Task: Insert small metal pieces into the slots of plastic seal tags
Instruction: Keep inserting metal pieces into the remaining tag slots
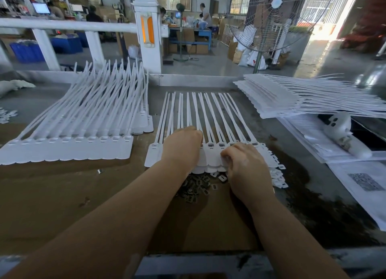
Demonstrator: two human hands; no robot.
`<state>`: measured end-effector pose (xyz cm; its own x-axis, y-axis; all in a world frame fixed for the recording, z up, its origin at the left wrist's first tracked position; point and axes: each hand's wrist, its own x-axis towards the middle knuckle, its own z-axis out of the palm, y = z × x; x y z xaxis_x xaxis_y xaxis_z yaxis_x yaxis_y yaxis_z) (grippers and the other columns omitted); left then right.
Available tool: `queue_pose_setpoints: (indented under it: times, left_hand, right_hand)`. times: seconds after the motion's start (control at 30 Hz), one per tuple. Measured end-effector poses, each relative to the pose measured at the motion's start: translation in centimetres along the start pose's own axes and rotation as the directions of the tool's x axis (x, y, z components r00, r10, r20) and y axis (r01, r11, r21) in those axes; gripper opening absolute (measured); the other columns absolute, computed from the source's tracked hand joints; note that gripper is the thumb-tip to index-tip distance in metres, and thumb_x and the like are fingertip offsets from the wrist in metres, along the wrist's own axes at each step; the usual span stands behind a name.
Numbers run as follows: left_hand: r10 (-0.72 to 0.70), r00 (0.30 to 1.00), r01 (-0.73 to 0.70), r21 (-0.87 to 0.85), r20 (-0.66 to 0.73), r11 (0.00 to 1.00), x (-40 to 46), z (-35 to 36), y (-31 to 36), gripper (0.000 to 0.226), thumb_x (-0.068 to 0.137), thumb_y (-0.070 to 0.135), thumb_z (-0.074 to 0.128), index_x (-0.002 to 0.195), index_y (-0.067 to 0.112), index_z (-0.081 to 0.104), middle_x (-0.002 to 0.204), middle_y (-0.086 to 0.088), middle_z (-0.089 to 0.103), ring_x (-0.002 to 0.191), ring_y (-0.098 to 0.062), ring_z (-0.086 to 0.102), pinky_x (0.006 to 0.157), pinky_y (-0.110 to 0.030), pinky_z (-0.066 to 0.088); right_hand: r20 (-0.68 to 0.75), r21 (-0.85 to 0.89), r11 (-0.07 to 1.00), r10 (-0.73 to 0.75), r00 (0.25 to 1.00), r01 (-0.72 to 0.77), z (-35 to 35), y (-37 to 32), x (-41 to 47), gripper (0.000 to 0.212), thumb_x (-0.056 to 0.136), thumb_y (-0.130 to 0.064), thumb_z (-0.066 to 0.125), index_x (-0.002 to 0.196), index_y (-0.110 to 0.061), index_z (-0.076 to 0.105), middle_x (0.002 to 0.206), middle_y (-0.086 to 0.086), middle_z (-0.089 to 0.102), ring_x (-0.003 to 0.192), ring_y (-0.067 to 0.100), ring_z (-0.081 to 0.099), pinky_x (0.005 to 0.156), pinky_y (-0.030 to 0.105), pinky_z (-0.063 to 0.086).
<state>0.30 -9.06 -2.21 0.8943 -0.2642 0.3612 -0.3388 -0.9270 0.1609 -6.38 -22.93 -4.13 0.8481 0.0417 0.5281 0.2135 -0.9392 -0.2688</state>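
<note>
A strip of joined white seal tags [211, 111] lies in the middle of the bench, heads toward me and straps pointing away. My left hand [181, 145] lies knuckles-up on the heads at the strip's left part, with its fingers curled down over the straps. My right hand [244, 164] is at the heads on the right. Its thumb and fingers pinch together at a tag slot on a small metal piece that the fingertips mostly hide. A pile of dark metal pieces [194, 188] lies on the cardboard just below the tags, between my wrists.
A big fanned batch of tag strips [83, 120] covers the left of the bench, and a stack of flat strips [292, 97] lies at the back right. Small white plastic bits [278, 176] lie by my right hand. Papers [365, 182] and a white tool [344, 134] are at the right.
</note>
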Motion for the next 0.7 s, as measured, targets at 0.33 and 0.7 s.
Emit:
queue_pose_setpoints:
  times: [0.33, 0.7]
  left_hand:
    - [-0.016, 0.998, 0.01, 0.083, 0.062, 0.996, 0.2, -0.1, 0.2, 0.026, 0.089, 0.001, 0.049, 0.102, 0.018, 0.063, 0.103, 0.0, 0.06, 0.09, -0.02, 0.057, 0.067, -0.03, 0.043]
    - [0.035, 0.996, -0.034, -0.018, 0.08, 0.999, -1.6, 0.1, -0.3, 0.031, 0.093, 0.032, 0.041, 0.106, 0.019, 0.067, 0.106, 0.005, 0.055, 0.102, -0.017, 0.048, 0.078, -0.031, 0.044]
  right_hand:
    - [-0.026, 0.026, 1.0, 0.001, 1.0, 0.0, 0.1, 0.0, -0.1, 0.01, 0.079, 0.004, 0.061, 0.076, -0.005, 0.064, 0.079, 0.006, 0.061, 0.079, 0.025, 0.052, 0.07, 0.038, 0.046]
    - [-0.027, 0.037, 0.999, 0.004, 1.0, -0.003, 0.2, 0.1, -0.1, 0.01, 0.087, -0.004, 0.057, 0.085, -0.004, 0.067, 0.089, 0.007, 0.064, 0.089, 0.027, 0.055, 0.079, 0.039, 0.045]
